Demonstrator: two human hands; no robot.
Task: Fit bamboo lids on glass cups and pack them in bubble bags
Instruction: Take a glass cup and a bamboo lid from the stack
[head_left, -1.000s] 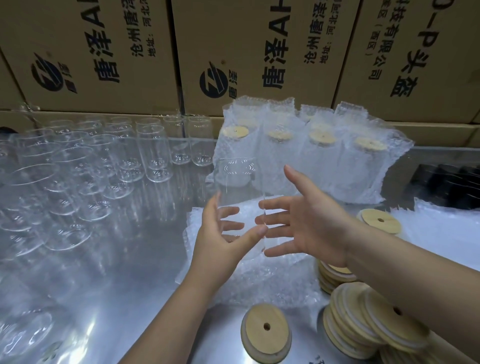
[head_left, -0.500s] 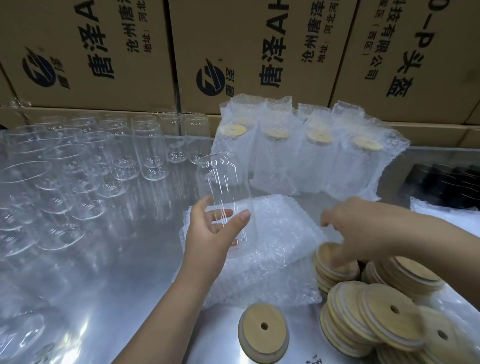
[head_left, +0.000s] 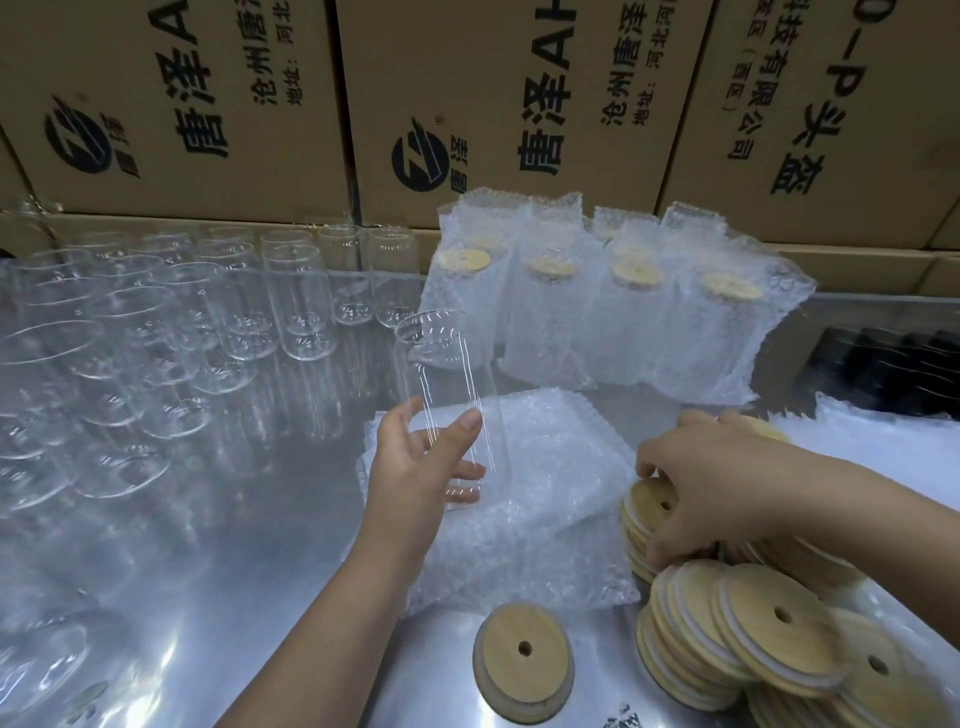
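My left hand (head_left: 421, 470) grips a clear glass cup (head_left: 441, 384) upright above a flat stack of bubble bags (head_left: 550, 467). My right hand (head_left: 701, 483) reaches down onto a stack of bamboo lids (head_left: 649, 512) and pinches the top lid at its edge. More round bamboo lids (head_left: 753, 639) with centre holes lie piled at the lower right. A single lid (head_left: 524, 654) lies alone near the front. Several packed cups in bubble bags (head_left: 613, 306) stand in a row at the back.
Many empty glass cups (head_left: 156, 353) crowd the left half of the shiny metal table (head_left: 234, 545). Printed cardboard boxes (head_left: 493, 104) form a wall behind. Dark items (head_left: 893, 374) sit at the far right, with more bubble wrap (head_left: 883, 441) below them.
My right hand left the cup, dropped to the right onto the lid stack and took the top lid's edge. My left hand keeps the cup, now slightly further left.
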